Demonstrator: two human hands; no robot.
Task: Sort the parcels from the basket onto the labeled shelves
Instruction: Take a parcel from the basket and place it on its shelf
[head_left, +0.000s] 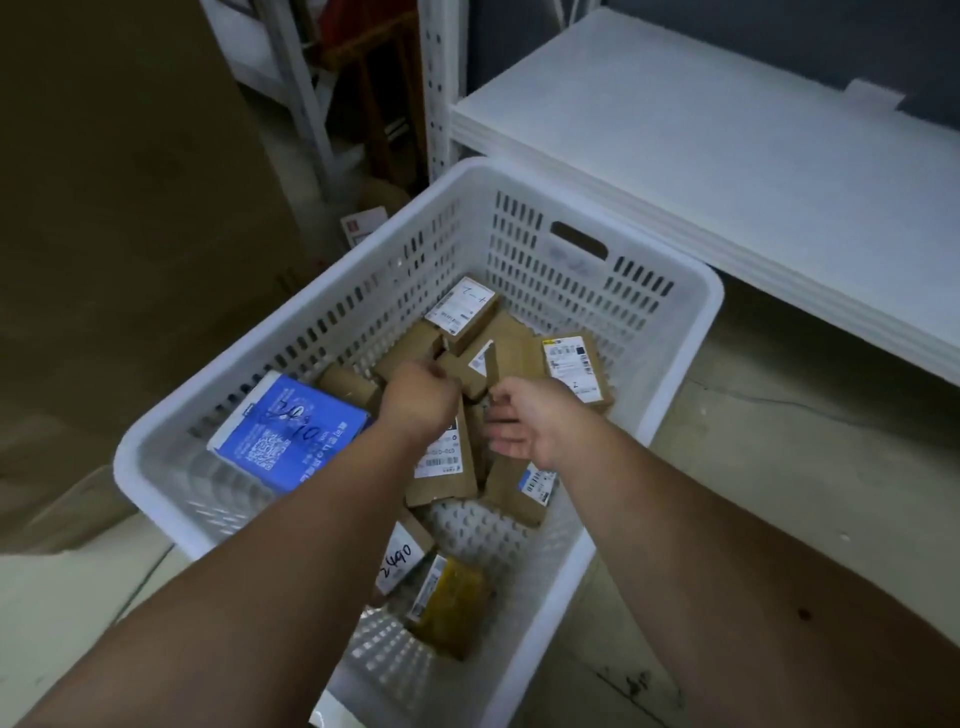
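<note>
From the head camera, a big white basket (670, 332) sits on the floor, and everything here is told from that basket. Inside it lie many brown parcels (511, 358) in a messy heap near the middle. A blue box (283, 431) leans on the basket's left wall. A yellow packet (452, 605) lies at the near end of the basket.

Both arms reach down into the basket. The left hand (418, 400) is over the middle of the heap with its fingers curled in; it seems to grip a small brown parcel, but the fingertips are hidden, so I cannot tell for sure. The right hand (524, 421) is just beside it, fingers bent and a little apart, touching the parcels below. I cannot tell if it holds one.

A white shelf (727, 145) stands behind the basket, on its far right side.

What could go wrong? The heap is loose, so pulling one parcel may tip the others. A weak grip could drop a parcel back. A hidden label could send it to the wrong shelf.
</note>
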